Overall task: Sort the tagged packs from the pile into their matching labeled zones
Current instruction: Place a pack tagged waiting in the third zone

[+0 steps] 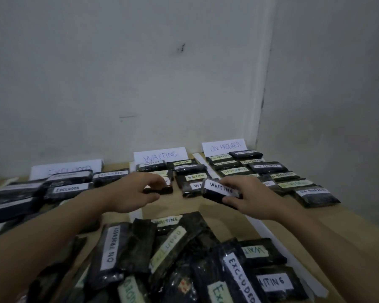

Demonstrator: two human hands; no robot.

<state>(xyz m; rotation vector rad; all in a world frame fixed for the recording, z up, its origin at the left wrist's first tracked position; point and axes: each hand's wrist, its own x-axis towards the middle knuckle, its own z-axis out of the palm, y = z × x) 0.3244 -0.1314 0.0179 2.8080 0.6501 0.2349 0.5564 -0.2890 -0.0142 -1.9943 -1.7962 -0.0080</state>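
I am roughly midway through the sort, by my reckoning. My right hand [243, 196] grips a dark pack tagged WAITING [220, 191], fingers curled over its far edge and thumb on the near side, held just above the table at about one o'clock from the middle of the view. My left hand [138, 191] pinches another dark pack [160, 190] at about eleven o'clock, at the near edge of the waiting row; I cannot read its tag under the fingers. Both sit just in front of the WAITING sign [160, 155] at twelve o'clock, where several packs already lie in rows. The ON PROGRESS sign [224, 147] at one o'clock has the fullest zone, spreading toward three o'clock. The EXCLUDED sign [66, 170] at ten o'clock has a handful of packs stacked before it. What is left is the pile [184, 259] at six o'clock, still thick with overlapping packs carrying all three tags, so I judge many more placements remain.
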